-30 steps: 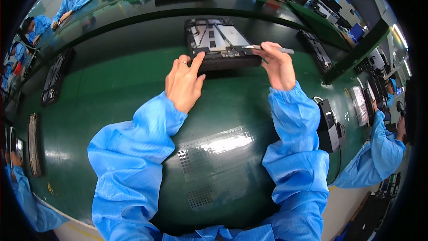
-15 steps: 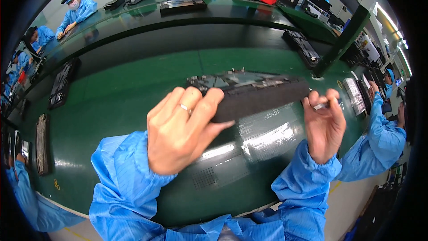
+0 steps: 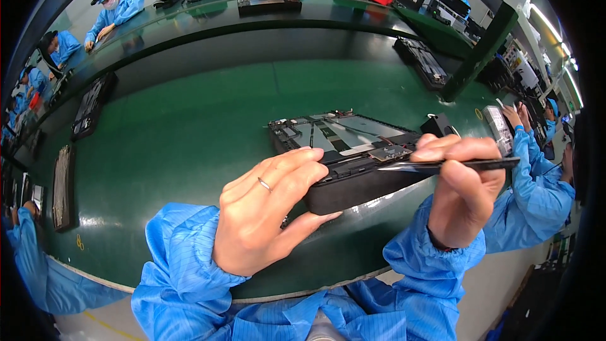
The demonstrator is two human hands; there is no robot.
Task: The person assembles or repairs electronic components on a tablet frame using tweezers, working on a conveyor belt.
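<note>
A black box-like tray (image 3: pixel 361 191) lies in front of me with an opened electronic device (image 3: pixel 344 132) in it, showing grey panels, dark strips and small circuit boards. My left hand (image 3: pixel 265 211), with a ring on one finger, grips the tray's near left corner. Its fingers lie over the top edge and the thumb rests against the front wall. My right hand (image 3: pixel 464 180) pinches black tweezers (image 3: pixel 483 165) above the near right part of the device. The silvery tip points left, close over a small circuit board (image 3: pixel 389 153); whether it touches cannot be told.
A small black block (image 3: pixel 440 124) stands behind my right hand. Similar black trays lie at the back left (image 3: pixel 93 106) and back right (image 3: pixel 421 63). A long strip-like stack (image 3: pixel 63 187) lies at left. A green post (image 3: pixel 480 53) rises at right. Several co-workers in blue sit around.
The tray has tipped from a raised tilt down to lie on the table, so the device's inside shows. My right hand has brought the tweezers leftward over it. My left hand stays on the corner.
</note>
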